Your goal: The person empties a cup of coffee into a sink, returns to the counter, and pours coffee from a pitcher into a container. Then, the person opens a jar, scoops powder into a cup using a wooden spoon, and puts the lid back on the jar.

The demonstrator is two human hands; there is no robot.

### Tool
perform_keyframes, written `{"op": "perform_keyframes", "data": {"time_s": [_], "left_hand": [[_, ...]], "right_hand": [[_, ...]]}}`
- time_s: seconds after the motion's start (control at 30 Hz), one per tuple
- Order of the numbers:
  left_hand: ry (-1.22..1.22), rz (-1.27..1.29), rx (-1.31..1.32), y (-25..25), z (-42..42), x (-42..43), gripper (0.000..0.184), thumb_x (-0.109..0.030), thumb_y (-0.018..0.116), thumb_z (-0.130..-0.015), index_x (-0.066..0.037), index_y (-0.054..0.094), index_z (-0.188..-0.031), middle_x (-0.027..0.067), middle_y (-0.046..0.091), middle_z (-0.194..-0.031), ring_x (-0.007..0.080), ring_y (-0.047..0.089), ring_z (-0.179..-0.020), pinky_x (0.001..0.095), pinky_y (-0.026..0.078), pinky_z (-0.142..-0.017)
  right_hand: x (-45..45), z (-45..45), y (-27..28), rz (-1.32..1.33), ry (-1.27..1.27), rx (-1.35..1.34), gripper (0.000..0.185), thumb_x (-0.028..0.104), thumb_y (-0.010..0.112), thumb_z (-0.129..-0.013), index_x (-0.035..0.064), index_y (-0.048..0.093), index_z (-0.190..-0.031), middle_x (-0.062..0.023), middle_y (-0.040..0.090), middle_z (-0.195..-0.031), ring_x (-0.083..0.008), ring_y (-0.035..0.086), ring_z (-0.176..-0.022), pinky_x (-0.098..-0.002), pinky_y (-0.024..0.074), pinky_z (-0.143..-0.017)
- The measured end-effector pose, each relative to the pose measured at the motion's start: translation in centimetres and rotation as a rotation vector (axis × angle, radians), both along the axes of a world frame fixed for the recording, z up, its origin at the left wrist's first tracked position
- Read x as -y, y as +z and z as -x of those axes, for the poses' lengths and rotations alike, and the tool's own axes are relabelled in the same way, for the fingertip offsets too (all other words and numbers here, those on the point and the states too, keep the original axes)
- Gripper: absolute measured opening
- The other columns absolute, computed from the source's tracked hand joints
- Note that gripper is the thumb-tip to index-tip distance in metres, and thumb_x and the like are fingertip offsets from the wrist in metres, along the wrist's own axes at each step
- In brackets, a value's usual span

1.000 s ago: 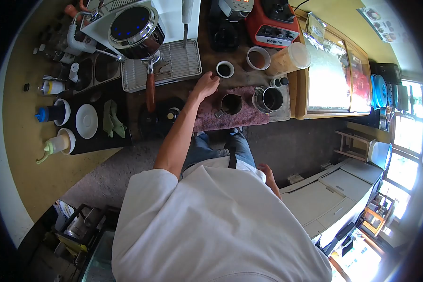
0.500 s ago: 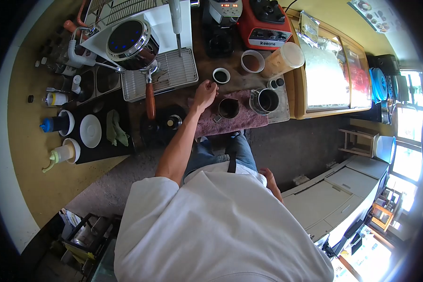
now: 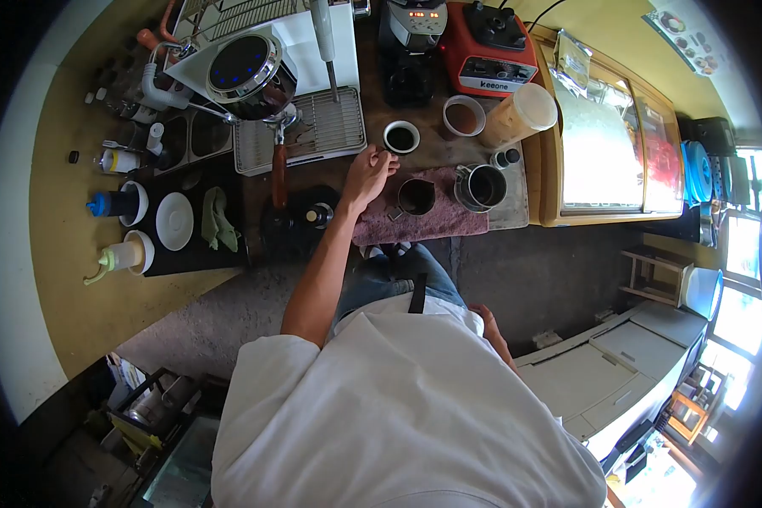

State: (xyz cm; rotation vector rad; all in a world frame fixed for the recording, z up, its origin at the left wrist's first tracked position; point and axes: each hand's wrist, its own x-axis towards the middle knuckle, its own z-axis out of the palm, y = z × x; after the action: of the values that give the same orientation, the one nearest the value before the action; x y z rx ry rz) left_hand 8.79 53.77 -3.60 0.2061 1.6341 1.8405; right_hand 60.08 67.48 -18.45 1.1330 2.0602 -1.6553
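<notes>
A small white cup [image 3: 400,137] of dark liquid stands on the wooden counter. My left hand [image 3: 371,176] is closed at its near edge, thumb and fingers pinched where its handle would be; the handle itself is hidden. Nearer to me, a metal pitcher [image 3: 416,197] rests on a folded purple towel [image 3: 449,222], with a larger metal pitcher [image 3: 481,188] to its right. My right hand [image 3: 483,318] hangs low beside my hip, away from the counter. The shirt partly covers it, and its fingers do not show well enough to read.
At the back left stands an espresso machine with a drip tray [image 3: 305,123] and a wooden-handled portafilter [image 3: 279,173]. A grinder [image 3: 412,34], a red blender base [image 3: 489,51], a tub of brown powder [image 3: 463,117] and a tall plastic container [image 3: 521,117] line the back. A glass-fronted cabinet [image 3: 546,203] borders the right.
The whole view has shifted slightly with my head. My left hand stays at the cup, fingers still pinched together. My right hand remains by my hip.
</notes>
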Motion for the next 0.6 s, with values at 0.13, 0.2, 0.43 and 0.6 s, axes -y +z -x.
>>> {"op": "perform_keyframes", "data": {"time_s": [0.13,0.2,0.43,0.6], "left_hand": [[0.035,0.003,0.036,1.7,-0.8,0.9,0.023,-0.016,0.052,-0.101,0.006,0.053,-0.107,0.016,0.067,-0.104,0.0227,0.069,-0.096,0.0337,0.058,-0.086],[0.056,0.002,0.048,2.6,-1.2,1.4,0.024,-0.016,0.052,-0.102,0.006,0.053,-0.109,0.0165,0.065,-0.107,0.0237,0.068,-0.098,0.0349,0.058,-0.089],[0.129,0.022,0.093,6.0,-3.3,2.8,0.023,-0.017,0.045,-0.103,0.004,0.053,-0.109,0.0179,0.063,-0.112,0.0268,0.066,-0.104,0.0381,0.055,-0.096],[0.194,0.014,0.092,8.0,-4.3,3.5,0.024,-0.018,0.043,-0.104,0.004,0.051,-0.109,0.0197,0.062,-0.114,0.0287,0.066,-0.109,0.0394,0.054,-0.097]], "right_hand": [[-2.1,1.0,-1.9,-0.122,0.093,-0.023,0.038,0.021,0.07,-0.088,0.0015,0.061,-0.12,-0.0107,0.073,-0.1,-0.0187,0.068,-0.09,-0.0336,0.054,-0.081],[-3.3,2.0,-2.7,0.034,-0.075,0.076,0.039,0.021,0.071,-0.087,0.0018,0.061,-0.12,-0.0111,0.073,-0.098,-0.0176,0.069,-0.088,-0.033,0.0546,-0.078],[-5.2,6.3,-1.5,-0.001,-0.044,0.149,0.034,0.019,0.065,-0.091,0.0033,0.062,-0.121,-0.0123,0.073,-0.095,-0.017,0.069,-0.083,-0.0332,0.0562,-0.07],[-6.8,7.8,-2.7,0.17,-0.042,0.12,0.033,0.019,0.061,-0.092,0.0043,0.063,-0.122,-0.0145,0.072,-0.097,-0.0193,0.07,-0.082,-0.0337,0.0572,-0.069]]}}
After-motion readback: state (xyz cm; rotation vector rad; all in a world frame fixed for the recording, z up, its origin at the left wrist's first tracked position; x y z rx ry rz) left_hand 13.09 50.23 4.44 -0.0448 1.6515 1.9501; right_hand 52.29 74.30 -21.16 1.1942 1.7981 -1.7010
